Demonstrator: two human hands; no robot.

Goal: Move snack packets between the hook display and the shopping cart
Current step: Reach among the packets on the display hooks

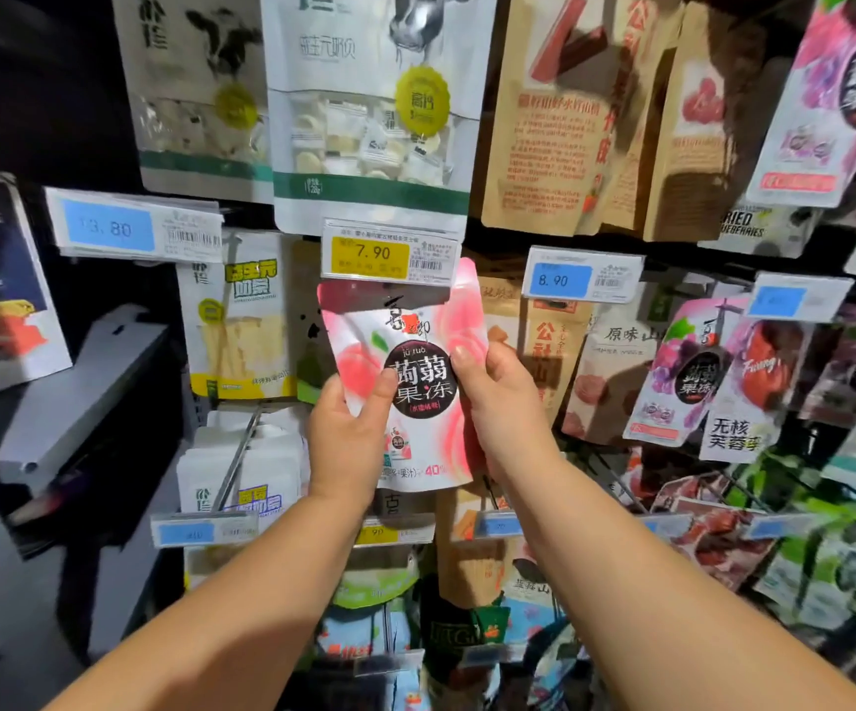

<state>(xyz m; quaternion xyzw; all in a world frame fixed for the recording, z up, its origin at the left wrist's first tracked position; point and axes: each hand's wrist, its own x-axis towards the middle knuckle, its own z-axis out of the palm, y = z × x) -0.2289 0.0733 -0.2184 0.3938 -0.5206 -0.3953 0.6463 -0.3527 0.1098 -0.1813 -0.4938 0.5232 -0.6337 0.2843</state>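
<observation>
A pink and white snack packet point(405, 351) with a peach picture and a black round label is held up against the hook display, its top edge just under the yellow 7.90 price tag point(390, 256). My left hand point(346, 438) grips its lower left side, thumb on the front. My right hand point(500, 407) grips its right side, thumb on the black label. Whether the packet hangs on a hook is hidden behind the tag. The shopping cart is not in view.
Rows of hanging packets fill the display: white milk-tablet bags point(369, 110) above, brown bags point(554, 110) upper right, purple packets point(687, 372) to the right, white bags point(241, 310) to the left. A bare metal hook point(238, 454) juts out at lower left. A grey shelf end point(87, 392) stands left.
</observation>
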